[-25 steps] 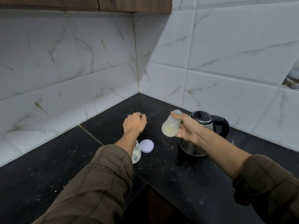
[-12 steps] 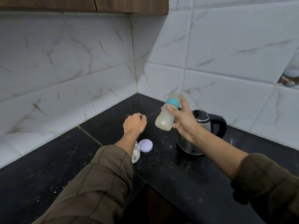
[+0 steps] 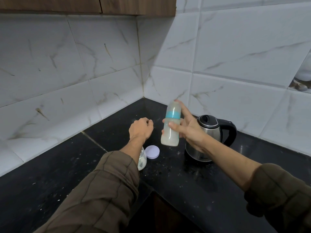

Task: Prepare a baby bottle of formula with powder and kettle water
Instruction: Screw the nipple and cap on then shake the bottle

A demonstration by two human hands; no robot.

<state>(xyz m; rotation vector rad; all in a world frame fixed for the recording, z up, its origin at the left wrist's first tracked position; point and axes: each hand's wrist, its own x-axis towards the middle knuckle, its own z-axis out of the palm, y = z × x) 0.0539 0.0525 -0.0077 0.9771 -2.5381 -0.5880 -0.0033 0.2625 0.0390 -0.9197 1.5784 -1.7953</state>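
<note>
Because the baby bottle (image 3: 170, 125) is capped and holds pale, milky liquid in its lower part, it is most likely held clear of the counter for mixing, so the task looks close to done. It hangs nearly upright in the air, its top leaning slightly toward one o'clock, above the black counter (image 3: 210, 190). The right hand (image 3: 190, 130) grips it from three o'clock: the thumb presses across the front of the body just below the teal collar, one finger runs up the far side to the top of the cap, and the others wrap behind, so the base stays free of the fingers. The kettle (image 3: 207, 138) stands lid-shut on the counter just behind that hand, at about three o'clock of the bottle. At nine o'clock the left hand (image 3: 140, 129) hovers curled in a loose fist, holding nothing visible, probably just kept out of the way. At seven o'clock, below the left forearm, the powder jar (image 3: 142, 161) stands open, its lilac lid (image 3: 152, 152) lying flat just beside it.
</note>
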